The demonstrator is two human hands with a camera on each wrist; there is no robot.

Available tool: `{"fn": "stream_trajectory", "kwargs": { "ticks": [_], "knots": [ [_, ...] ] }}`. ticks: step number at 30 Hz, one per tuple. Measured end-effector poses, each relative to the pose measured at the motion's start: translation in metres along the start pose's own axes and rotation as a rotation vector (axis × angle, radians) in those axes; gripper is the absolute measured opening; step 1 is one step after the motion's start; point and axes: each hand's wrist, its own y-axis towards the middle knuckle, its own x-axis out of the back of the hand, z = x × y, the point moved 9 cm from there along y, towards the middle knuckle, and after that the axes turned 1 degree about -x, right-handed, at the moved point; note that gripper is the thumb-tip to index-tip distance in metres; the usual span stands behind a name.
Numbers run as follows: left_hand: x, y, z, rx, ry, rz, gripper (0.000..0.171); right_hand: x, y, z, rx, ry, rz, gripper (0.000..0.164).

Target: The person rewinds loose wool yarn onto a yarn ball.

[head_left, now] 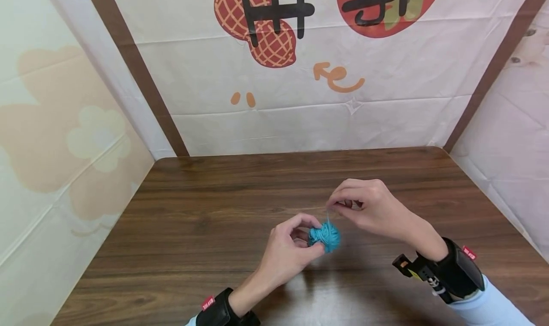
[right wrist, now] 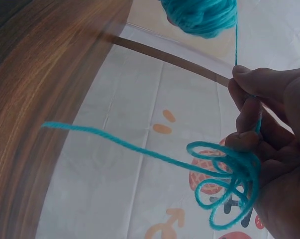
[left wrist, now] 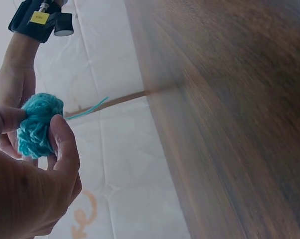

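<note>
My left hand [head_left: 289, 249] holds a small ball of turquoise yarn [head_left: 327, 237] between thumb and fingertips, above the wooden table. In the left wrist view the yarn ball [left wrist: 36, 130] looks fluffy, with strands wrapped in several directions. Up and to the right of it, my right hand [head_left: 377, 209] pinches a thin yarn strand [right wrist: 236, 45] between thumb and forefinger; it runs taut to the ball. Loose yarn loops [right wrist: 247, 169] bunch against the right hand's curled lower fingers. From them a yarn tail [right wrist: 125, 144] hangs free, clear of the fingers.
The brown wood-grain table [head_left: 193, 221] extends under both hands. White printed cloth [head_left: 300, 126] stands along its far edge, with further cloth panels at the left [head_left: 86, 149] and right [head_left: 506, 140]. Both wrists wear black camera straps [head_left: 456, 269].
</note>
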Motion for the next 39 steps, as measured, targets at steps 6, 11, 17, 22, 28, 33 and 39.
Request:
{"fn": "stream_trajectory", "kwargs": {
  "ticks": [6,11,17,22,28,33,39],
  "knots": [
    [-0.004,0.000,-0.001,-0.015,0.006,0.046,0.025,0.003,-0.001,-0.007,-0.028,0.004,-0.016,0.030],
    [-0.009,-0.002,-0.001,-0.023,-0.004,0.093,0.025,0.006,-0.002,-0.014,-0.065,-0.007,-0.027,0.027],
    [-0.014,-0.004,-0.002,-0.034,-0.023,0.127,0.027,0.009,-0.004,-0.021,-0.100,0.006,-0.032,0.029],
    [-0.015,-0.007,-0.002,-0.033,-0.022,0.144,0.028,0.010,-0.007,-0.026,-0.114,0.014,-0.042,0.028],
    [-0.018,-0.010,-0.002,-0.031,-0.025,0.161,0.029,0.010,-0.011,-0.033,-0.150,0.025,-0.056,0.026],
    [-0.020,-0.012,-0.003,-0.043,-0.043,0.170,0.029,0.010,-0.014,-0.043,-0.202,0.032,-0.053,0.024],
    [-0.019,-0.013,-0.006,-0.073,-0.064,0.172,0.030,0.012,-0.019,-0.060,-0.274,0.050,-0.060,0.023]
  ]
}}
